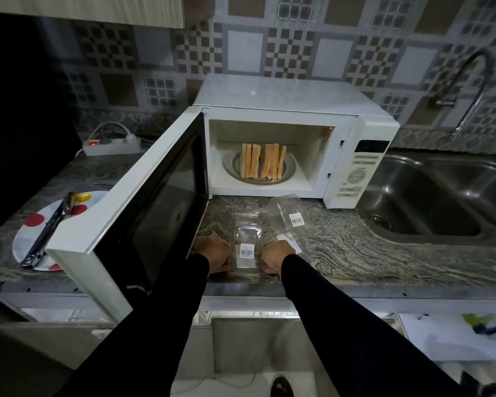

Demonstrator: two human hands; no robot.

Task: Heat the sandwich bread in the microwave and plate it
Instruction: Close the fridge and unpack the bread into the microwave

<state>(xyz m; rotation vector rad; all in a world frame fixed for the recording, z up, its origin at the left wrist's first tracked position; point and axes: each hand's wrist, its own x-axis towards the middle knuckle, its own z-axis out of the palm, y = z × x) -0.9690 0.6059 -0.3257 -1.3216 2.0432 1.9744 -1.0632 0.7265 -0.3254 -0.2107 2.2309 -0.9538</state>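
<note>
Head view: at centre frame the white microwave stands with its door swung open, and the sandwich bread slices stand upright on its turntable. Lower centre, the left hand and right hand grip either side of a clear plastic container on the counter. At left, tongs lie on a red-dotted plate.

Head view, steeply down onto counter, close.
</note>
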